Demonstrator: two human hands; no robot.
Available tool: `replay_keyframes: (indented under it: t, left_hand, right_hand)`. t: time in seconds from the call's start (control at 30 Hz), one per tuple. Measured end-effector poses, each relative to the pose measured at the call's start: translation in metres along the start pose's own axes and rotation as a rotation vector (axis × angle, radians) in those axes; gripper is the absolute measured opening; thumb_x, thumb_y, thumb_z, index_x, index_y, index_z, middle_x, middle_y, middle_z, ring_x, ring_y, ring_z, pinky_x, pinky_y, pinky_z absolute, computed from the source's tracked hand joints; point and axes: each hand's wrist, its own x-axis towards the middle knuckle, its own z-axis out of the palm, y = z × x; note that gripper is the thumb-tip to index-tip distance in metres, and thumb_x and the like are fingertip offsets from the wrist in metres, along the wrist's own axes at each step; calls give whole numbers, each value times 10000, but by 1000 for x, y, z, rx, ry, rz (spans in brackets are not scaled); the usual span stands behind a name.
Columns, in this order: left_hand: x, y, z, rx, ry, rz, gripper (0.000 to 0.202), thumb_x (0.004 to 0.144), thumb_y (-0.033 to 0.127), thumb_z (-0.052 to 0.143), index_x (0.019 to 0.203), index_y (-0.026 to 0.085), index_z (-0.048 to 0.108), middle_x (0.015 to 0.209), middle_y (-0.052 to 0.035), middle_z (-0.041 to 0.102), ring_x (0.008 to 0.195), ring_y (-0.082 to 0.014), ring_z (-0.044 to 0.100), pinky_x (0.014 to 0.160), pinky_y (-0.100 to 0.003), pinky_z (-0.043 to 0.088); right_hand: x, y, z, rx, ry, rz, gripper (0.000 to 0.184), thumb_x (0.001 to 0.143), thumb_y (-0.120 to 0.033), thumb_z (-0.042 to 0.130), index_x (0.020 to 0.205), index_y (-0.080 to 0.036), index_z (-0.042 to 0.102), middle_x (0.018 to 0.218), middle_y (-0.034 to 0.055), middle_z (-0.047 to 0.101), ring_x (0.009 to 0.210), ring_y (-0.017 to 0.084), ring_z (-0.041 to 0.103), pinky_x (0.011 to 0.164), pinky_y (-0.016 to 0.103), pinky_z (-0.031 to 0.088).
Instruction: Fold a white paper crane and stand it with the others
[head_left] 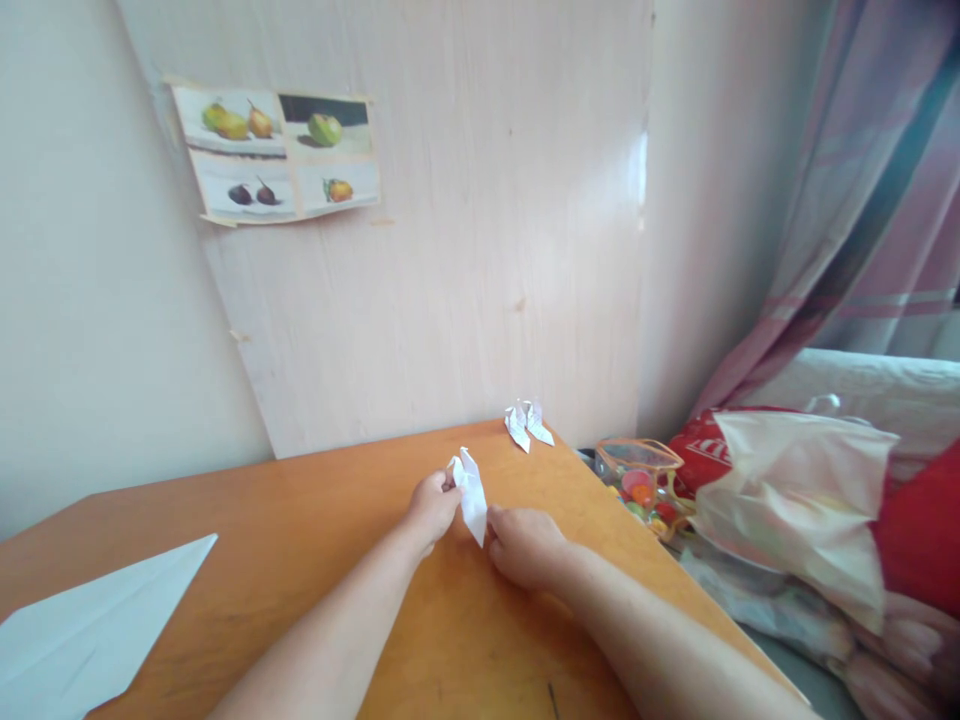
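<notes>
Over the wooden table [322,540], a small folded white paper [471,498] stands tilted between my hands, its pointed end toward me. My left hand [435,508] pinches its upper left side, thumb and fingers closed on it. Curled closed, my right hand [526,545] grips at the paper's lower right edge; its fingertips are partly hidden. Beyond, close to the table's far right corner, stand two similar folded paper pieces [517,430] with printed lines. A large white sheet [105,620] with crease marks lies at the left.
A pale board [450,280] with fruit pictures [277,150] taped to it rises behind the table. Off the right edge are a clear orange-trimmed bag [637,480] of colourful items, a white plastic bag [795,500] and red bags. A curtain [840,200] hangs at the right.
</notes>
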Motion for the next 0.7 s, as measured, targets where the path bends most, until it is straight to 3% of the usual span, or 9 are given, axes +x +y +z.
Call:
replay_keyframes:
  t: [0.2, 0.43, 0.6, 0.7]
  left_hand:
    - [35, 10, 19, 37, -9, 26, 72, 742, 144, 642, 808, 158, 668, 843, -51, 745, 806, -201, 685, 727, -267, 487]
    - [65, 14, 40, 76, -80, 58, 78, 822, 156, 670, 892, 131, 691, 931, -71, 741, 892, -211, 680, 837, -313, 507]
    - [84, 19, 69, 107, -181, 82, 286, 953, 345, 634, 1156, 143, 641, 1156, -81, 667, 1005, -215, 660, 880, -420, 561]
    - [93, 24, 90, 119, -243, 94, 347, 965, 359, 618, 1248, 159, 603, 1240, -96, 631, 1050, -230, 649, 886, -439, 568]
  right_hand:
    - [-1, 1, -4, -23, -53, -10, 302, 881, -206, 495, 1137, -158, 648, 1060, 176, 750, 969, 340, 733, 767, 419, 555]
    - [-13, -7, -17, -48, -157, -80, 313, 846, -256, 531, 1082, -144, 704, 1036, 197, 756, 958, 378, 734, 760, 462, 579]
    - [-16, -12, -19, -48, -198, -159, 359, 843, -312, 517, 1103, -148, 703, 1037, 192, 760, 928, 379, 739, 743, 475, 588]
    - [-14, -11, -19, -34, -216, -154, 381, 831, -313, 515, 1113, -138, 703, 1042, 194, 758, 934, 389, 736, 746, 481, 591]
